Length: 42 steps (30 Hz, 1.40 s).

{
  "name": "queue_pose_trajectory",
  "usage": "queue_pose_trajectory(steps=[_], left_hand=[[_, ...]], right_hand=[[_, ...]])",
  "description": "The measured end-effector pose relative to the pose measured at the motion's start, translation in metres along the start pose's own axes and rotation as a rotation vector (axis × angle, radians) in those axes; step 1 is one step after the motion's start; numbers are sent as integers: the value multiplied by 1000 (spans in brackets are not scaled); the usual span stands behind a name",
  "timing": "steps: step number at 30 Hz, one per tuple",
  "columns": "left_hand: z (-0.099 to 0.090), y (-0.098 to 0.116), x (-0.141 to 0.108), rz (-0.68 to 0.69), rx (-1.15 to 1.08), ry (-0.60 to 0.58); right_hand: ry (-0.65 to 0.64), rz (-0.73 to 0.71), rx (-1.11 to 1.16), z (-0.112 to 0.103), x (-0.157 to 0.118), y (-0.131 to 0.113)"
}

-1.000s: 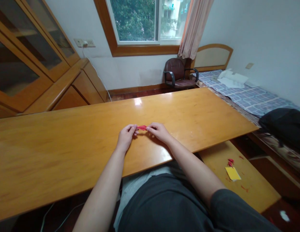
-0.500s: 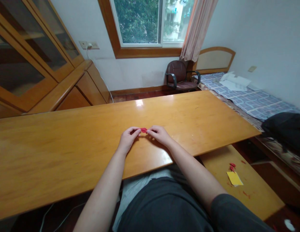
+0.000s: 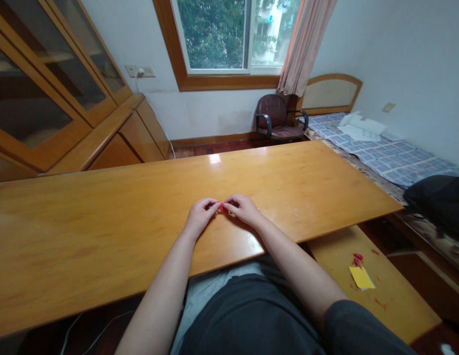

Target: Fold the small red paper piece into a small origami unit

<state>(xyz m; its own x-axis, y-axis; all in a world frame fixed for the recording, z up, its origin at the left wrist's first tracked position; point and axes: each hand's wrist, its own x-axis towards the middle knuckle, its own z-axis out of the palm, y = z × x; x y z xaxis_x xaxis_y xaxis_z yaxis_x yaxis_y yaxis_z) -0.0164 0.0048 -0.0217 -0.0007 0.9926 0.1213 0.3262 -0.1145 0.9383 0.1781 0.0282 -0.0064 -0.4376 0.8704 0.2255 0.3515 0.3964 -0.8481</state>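
Between my two hands, just above the wooden table [image 3: 122, 222], is a small piece of red paper [image 3: 223, 207], mostly covered by my fingers. My left hand [image 3: 204, 213] pinches its left side between thumb and fingertips. On the other side, my right hand [image 3: 242, 208] grips it the same way, with the fingertips of both hands nearly touching. The exact shape of the red piece is too small and hidden to make out.
A lower wooden surface [image 3: 395, 305] at the right carries small folded red pieces [image 3: 358, 259] and a yellow paper square [image 3: 361, 277]. Behind the table stands a brown armchair [image 3: 272, 116]. A black bag [image 3: 438, 202] rests on the bed [image 3: 384, 158].
My fingertips have come closer together, and less of the red paper shows between them. The whole view has shifted slightly.
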Motion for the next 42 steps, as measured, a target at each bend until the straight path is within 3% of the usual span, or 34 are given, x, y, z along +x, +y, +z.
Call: queue_pose_trajectory(steps=[25,32,38,42], left_hand=[[2,7,0,83,126,11],[2,16,0,178,198,8],[3,18,-3,146,229,-101],[3,19,-4,131,223,-134]], right_hand=[[-105,15,-34,0,2,5],[-38,120,198,0,1,10],[5,204,415,1,1,10],[4,189,432,1,2,11]])
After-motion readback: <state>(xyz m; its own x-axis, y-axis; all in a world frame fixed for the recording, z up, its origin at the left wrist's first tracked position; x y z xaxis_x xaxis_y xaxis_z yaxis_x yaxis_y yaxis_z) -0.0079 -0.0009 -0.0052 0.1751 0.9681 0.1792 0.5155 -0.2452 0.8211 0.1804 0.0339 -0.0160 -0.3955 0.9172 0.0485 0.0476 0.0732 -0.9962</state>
